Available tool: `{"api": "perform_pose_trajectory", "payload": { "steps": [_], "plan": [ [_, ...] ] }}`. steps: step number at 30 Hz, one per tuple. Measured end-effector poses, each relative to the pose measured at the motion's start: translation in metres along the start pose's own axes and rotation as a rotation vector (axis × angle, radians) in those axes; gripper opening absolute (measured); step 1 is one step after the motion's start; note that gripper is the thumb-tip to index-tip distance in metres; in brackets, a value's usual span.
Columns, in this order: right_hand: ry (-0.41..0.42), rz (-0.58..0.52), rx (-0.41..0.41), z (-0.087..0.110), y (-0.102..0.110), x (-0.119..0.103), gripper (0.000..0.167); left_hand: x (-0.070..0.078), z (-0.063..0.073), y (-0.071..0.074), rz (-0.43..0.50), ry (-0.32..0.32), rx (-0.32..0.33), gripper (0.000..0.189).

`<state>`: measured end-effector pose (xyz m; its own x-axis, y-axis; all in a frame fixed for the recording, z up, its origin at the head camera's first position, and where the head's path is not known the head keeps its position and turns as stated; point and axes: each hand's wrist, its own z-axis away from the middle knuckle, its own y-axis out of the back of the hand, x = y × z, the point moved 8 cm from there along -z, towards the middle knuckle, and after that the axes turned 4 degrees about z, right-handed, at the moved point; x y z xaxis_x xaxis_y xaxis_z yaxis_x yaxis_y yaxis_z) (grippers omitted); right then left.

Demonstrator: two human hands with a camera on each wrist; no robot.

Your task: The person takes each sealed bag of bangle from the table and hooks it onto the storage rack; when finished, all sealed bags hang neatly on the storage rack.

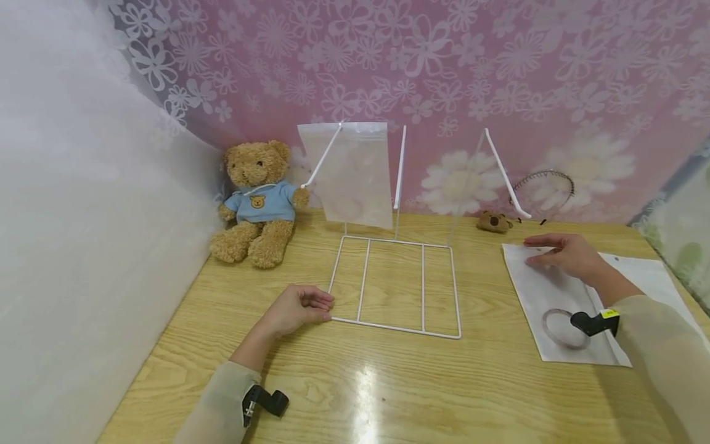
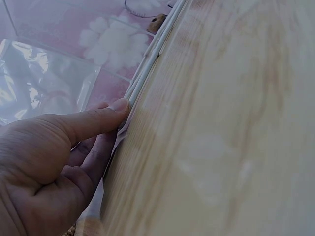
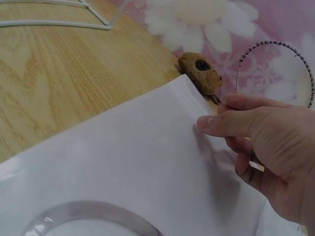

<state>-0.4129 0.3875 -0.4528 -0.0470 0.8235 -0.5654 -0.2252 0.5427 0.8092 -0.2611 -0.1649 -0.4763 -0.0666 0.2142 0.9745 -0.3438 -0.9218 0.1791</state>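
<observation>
In the head view my left hand [image 1: 296, 311] holds the near left corner of a white wire rack [image 1: 388, 327], thumb and fingers at the wire. The left wrist view shows the thumb pressed on that wire. The rack has upright arms, and a frosted plastic bag [image 1: 357, 179] hangs from the left one. At the right, my right hand [image 1: 571, 259] is over the top edge of a white plastic bag [image 1: 527, 283] lying flat, thumb and forefinger apart. A clear bangle [image 1: 546, 327] shows in this bag. A second white bag [image 1: 643, 277] lies to its right.
A teddy bear [image 1: 257, 197] in a blue top sits at the back left. A small brown plush head [image 1: 493, 222] and a dark beaded headband [image 1: 543, 174] stand by the back wall. A white wall [image 1: 83, 216] rises along the left side of the wooden table [image 1: 310, 382].
</observation>
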Motion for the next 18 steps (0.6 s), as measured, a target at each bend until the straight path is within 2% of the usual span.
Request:
{"api": "perform_pose_trajectory", "payload": {
  "steps": [5,12,14,18],
  "plan": [
    [-0.018,0.008,0.005,0.000,0.000,0.007,0.076,0.001,0.000,0.000,-0.028,-0.003,0.003,0.034],
    [-0.032,-0.003,0.041,0.000,0.000,0.023,0.077,0.000,0.000,-0.001,-0.020,0.006,-0.003,0.034],
    [-0.021,-0.012,0.060,0.000,-0.001,0.025,0.076,0.000,0.000,-0.001,-0.019,0.008,-0.003,0.034],
    [0.041,0.042,0.091,-0.002,-0.001,0.023,0.067,0.001,0.001,0.000,-0.013,0.009,-0.005,0.035]
  ]
}}
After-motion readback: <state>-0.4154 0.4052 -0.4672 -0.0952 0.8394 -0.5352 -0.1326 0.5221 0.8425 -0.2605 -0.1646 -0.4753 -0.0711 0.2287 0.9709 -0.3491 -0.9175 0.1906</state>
